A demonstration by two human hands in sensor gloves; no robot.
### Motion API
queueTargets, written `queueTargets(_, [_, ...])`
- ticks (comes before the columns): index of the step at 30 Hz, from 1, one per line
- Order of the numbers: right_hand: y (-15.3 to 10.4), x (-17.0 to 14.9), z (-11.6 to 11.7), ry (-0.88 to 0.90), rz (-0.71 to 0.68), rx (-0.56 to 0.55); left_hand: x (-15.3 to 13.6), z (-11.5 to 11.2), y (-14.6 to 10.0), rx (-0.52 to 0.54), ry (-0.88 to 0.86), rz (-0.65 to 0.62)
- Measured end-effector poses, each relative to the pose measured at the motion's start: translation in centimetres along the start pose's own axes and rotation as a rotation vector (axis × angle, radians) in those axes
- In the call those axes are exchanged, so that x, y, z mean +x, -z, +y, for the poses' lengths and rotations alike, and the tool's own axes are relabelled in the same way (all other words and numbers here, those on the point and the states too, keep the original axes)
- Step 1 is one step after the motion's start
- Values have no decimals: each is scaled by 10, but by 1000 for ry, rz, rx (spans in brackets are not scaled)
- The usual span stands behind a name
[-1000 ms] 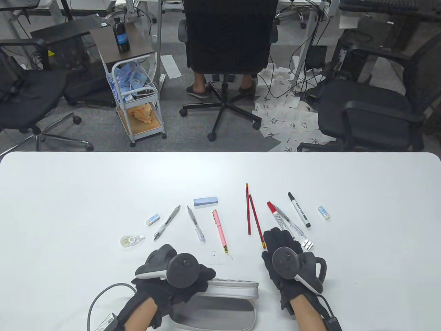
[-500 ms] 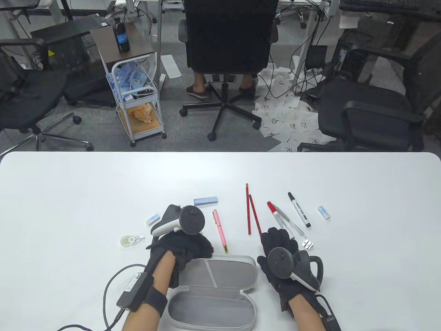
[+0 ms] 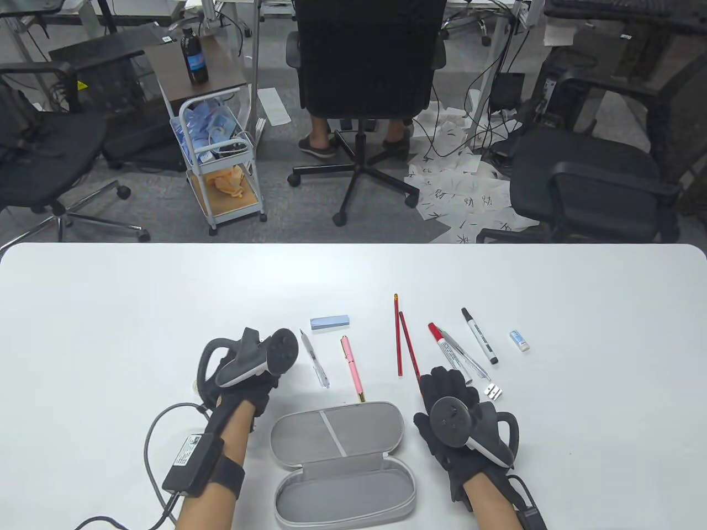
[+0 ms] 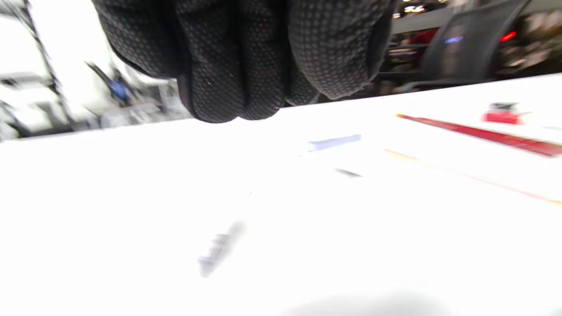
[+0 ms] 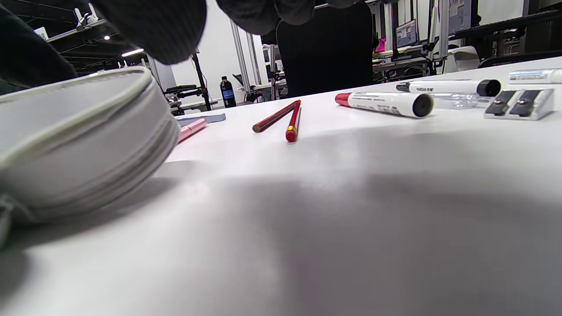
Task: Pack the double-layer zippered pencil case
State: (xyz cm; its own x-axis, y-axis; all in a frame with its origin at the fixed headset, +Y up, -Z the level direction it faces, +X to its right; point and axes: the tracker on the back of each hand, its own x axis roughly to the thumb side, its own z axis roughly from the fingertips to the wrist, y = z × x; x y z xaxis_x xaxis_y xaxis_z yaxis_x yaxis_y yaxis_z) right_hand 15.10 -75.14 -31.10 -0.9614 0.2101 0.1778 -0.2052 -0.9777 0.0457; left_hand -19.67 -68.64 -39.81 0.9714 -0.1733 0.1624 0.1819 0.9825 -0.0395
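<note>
case (image 3: 342,461): lying open on table (image 3: 110,309)
left hand (image 3: 243,381): hovering at case's 10 o'clock, grip state unclear
right hand (image 3: 450,408): resting at 3 o'clock, grip unclear

- One grey pencil case (image 3: 342,461), lying open.
- Two red pencils (image 3: 404,346).
- Two markers: one red-capped marker (image 3: 443,343), one black-capped marker (image 3: 479,335).
- One pink pen (image 3: 352,368).
- Two clear pens (image 3: 315,359), one beside the red-capped marker.
- One white eraser (image 3: 519,340).
- One blue block (image 3: 330,322).
- One metal sharpener (image 3: 494,392).
</note>
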Motion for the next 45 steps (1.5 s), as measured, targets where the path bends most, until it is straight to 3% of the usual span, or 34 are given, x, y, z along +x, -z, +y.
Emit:
queueTargets(4, [2, 0, 1, -6, 1, 9, -21, -12, 2, 6, -21, 113])
queueTargets(9, [4, -3, 4, 2, 11, 25, -8, -35, 14, -26, 26, 133])
queueTargets(14, [5, -5, 6, -17, 25, 37, 3, -54, 31, -200, 92, 207])
queueTargets(18, [5, -5, 7, -20, 22, 49, 6, -64, 36, -260, 73, 176])
queueTargets(25, [6, -5, 7, -15, 21, 56, 11, -63, 41, -254, 97, 139])
queueTargets(31, [4, -3, 6, -52, -3, 65, 12, -61, 37, -178, 119, 135])
queueTargets(35, [3, -2, 6, -42, -11, 60, 10, -37, 22, -97, -17, 111])
queueTargets(38, [5, -2, 4, -42, -14, 42, 21, -9, -2, -24, -48, -14])
queueTargets(41, [5, -3, 3, -28, -6, 37, 46, 8, -48, -8, -118, -228])
queueTargets(45, [5, -4, 2, -28, -5, 39, 82, 2, -107, -47, -115, -450])
